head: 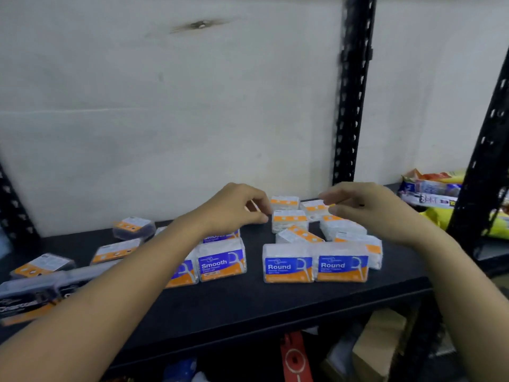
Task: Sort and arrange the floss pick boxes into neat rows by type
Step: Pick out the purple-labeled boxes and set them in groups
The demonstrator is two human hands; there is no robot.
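Note:
Floss pick boxes lie on a black shelf (248, 304). Two "Round" boxes (287, 263) (342, 264) stand side by side at the front right. A "Smooth" box (221, 261) stands front centre, with more partly behind my left arm. Several white boxes (289, 219) lie jumbled at the back right. Dark "Charcoal" boxes (24, 300) sit at the left. My left hand (237, 208) hovers at the jumble's left edge, fingertips by a white box. My right hand (363, 209) hovers over the jumble's right side, fingers curled. Neither hand clearly holds a box.
A white wall backs the shelf. Black slotted uprights (354, 106) (484, 150) stand at the back and right. Snack packets (432, 191) are stacked on the neighbouring shelf to the right. Cardboard boxes (377, 343) and a red item (294, 357) sit on the level below.

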